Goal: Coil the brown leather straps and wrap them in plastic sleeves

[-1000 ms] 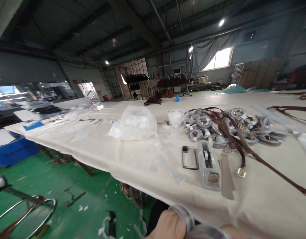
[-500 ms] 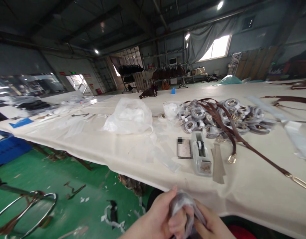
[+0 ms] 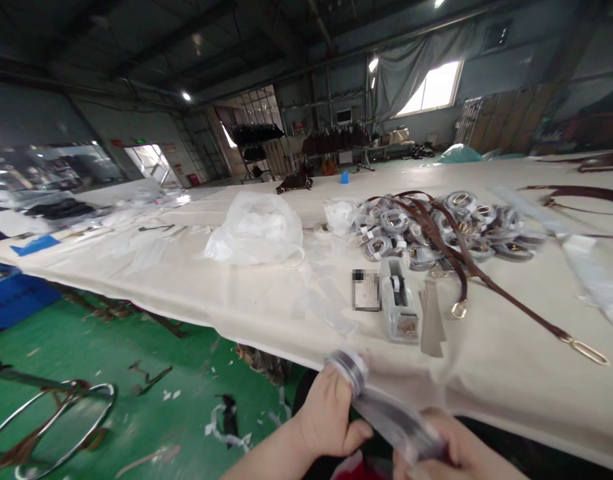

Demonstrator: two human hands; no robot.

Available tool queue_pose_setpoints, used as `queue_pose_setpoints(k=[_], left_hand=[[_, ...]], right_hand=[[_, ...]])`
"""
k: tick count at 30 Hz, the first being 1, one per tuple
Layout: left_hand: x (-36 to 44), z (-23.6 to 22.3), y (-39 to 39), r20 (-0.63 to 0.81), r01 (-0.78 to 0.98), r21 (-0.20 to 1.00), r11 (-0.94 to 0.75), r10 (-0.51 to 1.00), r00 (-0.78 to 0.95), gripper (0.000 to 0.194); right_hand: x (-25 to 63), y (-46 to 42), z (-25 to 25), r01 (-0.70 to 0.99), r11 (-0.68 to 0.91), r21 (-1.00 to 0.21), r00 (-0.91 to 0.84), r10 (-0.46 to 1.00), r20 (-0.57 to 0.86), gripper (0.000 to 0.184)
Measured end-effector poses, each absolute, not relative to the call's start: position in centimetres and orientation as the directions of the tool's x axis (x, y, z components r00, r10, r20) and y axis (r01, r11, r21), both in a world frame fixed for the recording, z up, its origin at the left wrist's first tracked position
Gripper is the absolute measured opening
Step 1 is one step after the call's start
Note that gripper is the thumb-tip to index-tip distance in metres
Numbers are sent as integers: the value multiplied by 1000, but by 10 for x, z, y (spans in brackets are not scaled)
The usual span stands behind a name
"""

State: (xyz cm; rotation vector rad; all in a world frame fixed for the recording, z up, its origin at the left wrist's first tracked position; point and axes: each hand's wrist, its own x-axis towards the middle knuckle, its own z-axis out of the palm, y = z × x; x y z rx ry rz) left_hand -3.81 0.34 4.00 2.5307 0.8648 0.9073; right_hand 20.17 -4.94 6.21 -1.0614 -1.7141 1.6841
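Near the table's front edge, my left hand (image 3: 326, 410) is closed, its fingers inside the coiled part of a strap wrapped in clear plastic (image 3: 391, 420). The strap runs from this coil down to the right. There my right hand (image 3: 436, 443) grips the other length of it, partly blurred. Ahead of my hands stands a tape dispenser (image 3: 399, 307), with a blurred-out flat rectangular thing (image 3: 366, 291) at its left and grey-brown strips (image 3: 430, 320) at its right. Behind them lies a pile of coiled, plastic-wrapped straps (image 3: 386, 223), with a loose brown leather strap (image 3: 506, 290) across it.
A long cream-covered table (image 3: 266, 300) spans the view. On it are a white plastic bag (image 3: 259, 230), clear plastic pieces and more brown straps (image 3: 586, 193). On the green floor (image 3: 151, 347) stand a stool with a metal ring (image 3: 51, 427) and a blue bin (image 3: 21, 300).
My hands came up into view, close together around the coil, then moved apart. A length of the wrapped strap now stretches between them. The view has tilted down slightly.
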Motion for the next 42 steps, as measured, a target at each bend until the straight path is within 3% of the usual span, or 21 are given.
queue_pose_setpoints(k=[1, 3, 5, 8, 11, 14, 19, 24, 29, 32, 34, 35, 37, 40, 42], left_hand=[[-35, 40, 0, 409, 441, 490, -752, 645, 646, 77], [-29, 49, -8, 191, 436, 674, -596, 711, 677, 78], [-24, 64, -13, -122, 377, 889, -259, 662, 740, 81], [-20, 75, -18, -372, 299, 928, 224, 487, 790, 86], [-20, 69, -18, -446, 221, 866, 449, 493, 747, 84], [-23, 62, -14, -457, 126, 795, 593, 451, 767, 81], [-33, 83, 1, -321, -141, 706, 694, 492, 810, 81], [-28, 115, 3, -129, -413, 750, 517, 726, 675, 72], [-18, 115, 1, 1, -530, 794, 296, 872, 489, 55], [-24, 103, 6, 141, -401, 916, 1, 935, 326, 50], [-33, 92, 11, 322, -80, 947, -311, 915, 246, 46], [-37, 86, 13, 416, 115, 883, -455, 872, 259, 45], [-43, 74, 15, 533, 408, 631, -660, 750, 391, 46], [-44, 57, 14, 528, 507, 318, -801, 594, 607, 61], [-40, 49, 11, 491, 508, 253, -824, 561, 666, 77]], right_hand=[[208, -44, 64, 191, -77, -979, -537, 827, -170, 49], [218, -35, 67, 295, -9, -955, -455, 878, -149, 45], [223, -32, 66, 444, 91, -891, -351, 933, -80, 35], [222, -41, 64, 492, 164, -855, -385, 922, -45, 56], [210, -54, 61, 447, 157, -881, -483, 871, -89, 63], [194, -56, 54, 452, 126, -883, -403, 912, -76, 61], [179, -44, 40, 415, 117, -902, -383, 922, -56, 34], [171, -39, 26, 365, 30, -931, -538, 822, -184, 28], [165, -40, 26, 84, -147, -986, -638, 752, -167, 39], [165, -44, 32, -1, -203, -979, -675, 723, -149, 40], [168, -49, 37, -34, -247, -968, -696, 701, -154, 37], [170, -51, 40, -52, -269, -962, -700, 697, -157, 36], [175, -55, 47, -101, -306, -947, -682, 715, -158, 35], [184, -58, 60, -185, -336, -923, -635, 758, -149, 37], [190, -57, 66, -211, -348, -913, -617, 772, -152, 38]])
